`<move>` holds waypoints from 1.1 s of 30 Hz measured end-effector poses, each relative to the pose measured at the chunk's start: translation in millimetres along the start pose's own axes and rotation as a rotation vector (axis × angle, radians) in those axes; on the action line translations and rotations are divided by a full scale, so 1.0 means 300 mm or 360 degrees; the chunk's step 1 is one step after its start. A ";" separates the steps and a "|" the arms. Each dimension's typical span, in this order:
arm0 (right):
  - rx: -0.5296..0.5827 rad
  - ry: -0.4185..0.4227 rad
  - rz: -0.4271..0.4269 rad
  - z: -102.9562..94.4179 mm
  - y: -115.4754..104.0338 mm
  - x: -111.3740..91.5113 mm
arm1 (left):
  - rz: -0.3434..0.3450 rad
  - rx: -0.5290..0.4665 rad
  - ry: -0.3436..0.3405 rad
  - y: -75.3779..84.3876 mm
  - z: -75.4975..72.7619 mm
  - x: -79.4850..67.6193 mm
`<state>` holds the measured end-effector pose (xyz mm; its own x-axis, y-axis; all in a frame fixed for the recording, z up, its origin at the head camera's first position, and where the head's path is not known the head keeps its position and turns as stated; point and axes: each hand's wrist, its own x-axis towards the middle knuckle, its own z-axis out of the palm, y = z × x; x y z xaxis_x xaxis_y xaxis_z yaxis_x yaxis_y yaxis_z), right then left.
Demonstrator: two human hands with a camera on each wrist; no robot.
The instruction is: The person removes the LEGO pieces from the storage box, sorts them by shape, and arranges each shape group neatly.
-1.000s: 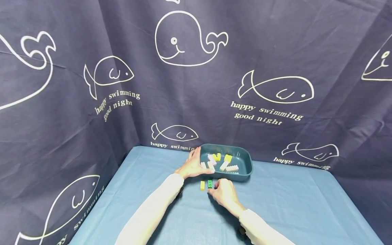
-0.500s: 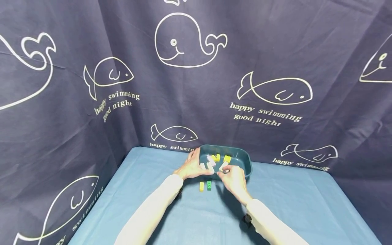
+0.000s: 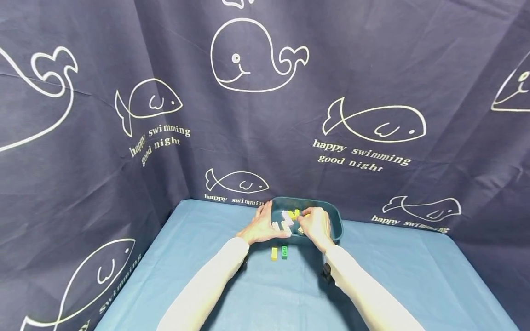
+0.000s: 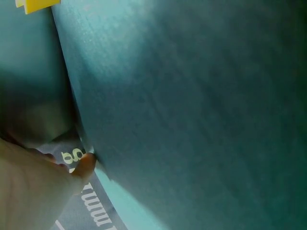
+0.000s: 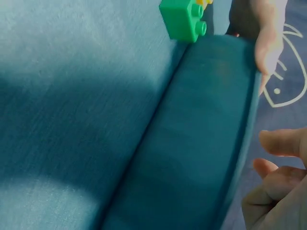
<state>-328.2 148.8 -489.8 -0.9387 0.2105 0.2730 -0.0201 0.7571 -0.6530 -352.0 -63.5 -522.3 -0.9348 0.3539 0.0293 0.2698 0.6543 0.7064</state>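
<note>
A teal bin (image 3: 336, 226) stands at the back of the table with white, pale pink and yellow toy bricks (image 3: 286, 224) inside. My left hand (image 3: 260, 227) holds its left end, fingers at the far side and thumb along the front rim. Over the bin's middle, my right hand (image 3: 316, 224) reaches in with bent fingers. A yellow brick (image 3: 307, 215) shows right at its fingertips; I cannot tell whether they pinch it. In front of the bin, a yellow brick (image 3: 274, 253) and a green brick (image 3: 284, 252) lie side by side, apart from both hands.
A blue cloth (image 3: 198, 248) covers the table. Dark curtains (image 3: 265, 124) with white fish and whale drawings rise behind and at the sides, close behind the bin. Dark wrist devices (image 3: 327, 271) sit under the white sleeves.
My right hand has left the green brick, moved up over the bin's front rim and further in toward the yellow bricks. My left hand stays at the bin.
</note>
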 end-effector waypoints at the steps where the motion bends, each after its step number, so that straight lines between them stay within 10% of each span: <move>1: 0.0005 -0.0003 -0.0003 0.020 0.024 0.022 | 0.0001 -0.0001 0.0005 0.001 -0.002 0.001; 13: 0.0000 -0.0174 0.0134 0.097 0.102 0.153 | -0.0024 0.0037 0.0008 -0.002 -0.007 0.010; 23: -0.0065 -0.0232 0.0290 0.048 0.007 0.110 | -0.0049 0.0027 -0.0004 0.000 0.007 0.001; 33: -0.0079 -0.0285 0.0319 0.159 0.115 0.186 | -0.0026 0.0024 0.0011 0.002 0.007 0.002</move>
<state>-397.8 157.1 -530.8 -0.9683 0.2495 0.0096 0.1847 0.7418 -0.6447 -351.8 -61.5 -523.3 -0.9407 0.3384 0.0230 0.2579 0.6698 0.6963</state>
